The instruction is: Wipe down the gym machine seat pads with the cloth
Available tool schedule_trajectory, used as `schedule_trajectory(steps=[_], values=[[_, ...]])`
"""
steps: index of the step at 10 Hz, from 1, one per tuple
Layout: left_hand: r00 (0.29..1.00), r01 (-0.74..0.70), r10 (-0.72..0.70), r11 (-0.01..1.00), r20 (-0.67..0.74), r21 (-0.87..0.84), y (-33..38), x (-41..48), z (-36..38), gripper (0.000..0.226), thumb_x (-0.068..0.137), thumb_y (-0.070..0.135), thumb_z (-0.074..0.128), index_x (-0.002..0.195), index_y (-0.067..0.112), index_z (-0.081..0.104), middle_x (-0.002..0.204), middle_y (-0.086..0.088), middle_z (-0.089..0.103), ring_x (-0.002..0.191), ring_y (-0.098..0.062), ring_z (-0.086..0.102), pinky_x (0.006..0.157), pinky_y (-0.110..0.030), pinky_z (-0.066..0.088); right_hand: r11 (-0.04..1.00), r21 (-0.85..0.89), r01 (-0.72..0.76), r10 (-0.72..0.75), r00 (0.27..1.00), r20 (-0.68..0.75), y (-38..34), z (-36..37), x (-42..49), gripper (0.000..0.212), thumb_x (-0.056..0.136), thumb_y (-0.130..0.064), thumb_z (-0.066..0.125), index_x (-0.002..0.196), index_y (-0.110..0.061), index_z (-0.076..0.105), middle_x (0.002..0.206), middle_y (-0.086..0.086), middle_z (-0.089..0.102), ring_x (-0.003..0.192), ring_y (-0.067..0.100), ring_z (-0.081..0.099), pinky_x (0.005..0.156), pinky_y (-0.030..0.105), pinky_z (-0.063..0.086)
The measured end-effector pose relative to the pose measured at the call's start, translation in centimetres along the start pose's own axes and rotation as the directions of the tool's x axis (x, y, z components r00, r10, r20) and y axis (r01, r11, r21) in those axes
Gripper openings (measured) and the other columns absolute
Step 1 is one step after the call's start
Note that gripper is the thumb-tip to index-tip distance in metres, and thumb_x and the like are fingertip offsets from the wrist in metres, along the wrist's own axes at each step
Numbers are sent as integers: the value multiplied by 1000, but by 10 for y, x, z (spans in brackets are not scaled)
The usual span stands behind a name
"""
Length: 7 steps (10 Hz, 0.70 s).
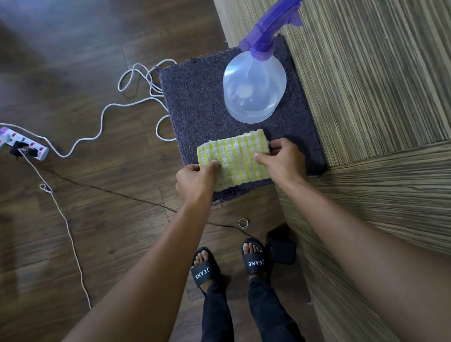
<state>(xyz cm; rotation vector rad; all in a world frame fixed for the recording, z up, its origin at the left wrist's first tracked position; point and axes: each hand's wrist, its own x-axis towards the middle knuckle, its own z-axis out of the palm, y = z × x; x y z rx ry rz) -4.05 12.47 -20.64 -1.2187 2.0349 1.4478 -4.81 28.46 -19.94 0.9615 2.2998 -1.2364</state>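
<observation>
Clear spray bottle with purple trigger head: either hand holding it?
No, the left hand and right hand both pinch the yellow-and-white striped cloth; the spray bottle stands apart.

Yellow-and-white striped cloth [233, 155], purple carpeted pad [198, 102], purple-topped clear spray bottle [255, 92].

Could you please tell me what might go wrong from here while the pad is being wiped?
1. The spray bottle sits on the pad just beyond the cloth, which the left hand and right hand both grip. A wide stroke could knock it over.
2. The white cable loops beside the pad, and a power strip lies on the floor. It could trip someone, and spilt liquid might reach it.
</observation>
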Motion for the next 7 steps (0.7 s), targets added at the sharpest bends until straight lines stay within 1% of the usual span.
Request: schedule_trajectory(steps=[1,2,3,4,5,6,7], values=[[999,-22,24,999,36,-38,-3,2,-2,19,77,28,79,81,15,67,89,-5,72,87,-22,70,81,-36,57,998,61,0,1,1000,-16,-1,-2,1,33,82,-22,75,111,-13,63,94,-3,64,80,12,58,53,14,37],[994,-105,102,990,33,90,-4,3,-6,21,79,29,78,83,12,67,89,-7,72,86,-23,69,79,-40,58,997,71,10,-8,1000,-27,-1,-3,1,31,79,-21,76,107,-15,62,91,-3,64,81,15,60,60,22,41],[985,-164,171,930,8,329,-4,2,-6,28,81,35,75,85,9,63,88,-9,69,83,-24,63,69,-35,50,1000,-7,8,-8,1000,-27,3,0,2,32,79,-23,76,104,-15,58,93,0,65,84,20,62,67,27,42],[968,-226,250,863,6,453,-4,-7,-10,29,86,38,69,89,11,56,91,-7,63,85,-27,58,69,-34,43,988,-136,65,-72,996,-44,8,3,1,33,78,-28,76,100,-17,53,100,2,63,88,23,61,70,34,47],[961,-247,276,842,10,479,-2,-16,-20,22,89,34,63,90,13,55,92,-5,63,87,-27,58,72,-36,46,981,-154,116,-127,990,-61,3,-2,-8,28,79,-29,74,96,-19,54,98,1,63,89,22,61,72,37,50],[951,-261,309,798,4,544,1,-36,-47,13,89,29,55,89,16,56,95,-5,64,87,-28,58,74,-39,48,973,-130,190,-188,982,22,-11,-14,-27,15,83,-27,69,93,-17,62,88,-3,63,86,21,62,74,33,50],[951,-265,309,782,19,563,4,-50,-70,13,90,28,52,92,16,57,97,-4,64,87,-28,59,73,-37,47,966,-145,212,-189,969,157,-25,-19,-48,15,85,-26,67,96,-15,65,90,-1,64,88,20,61,77,32,48]])
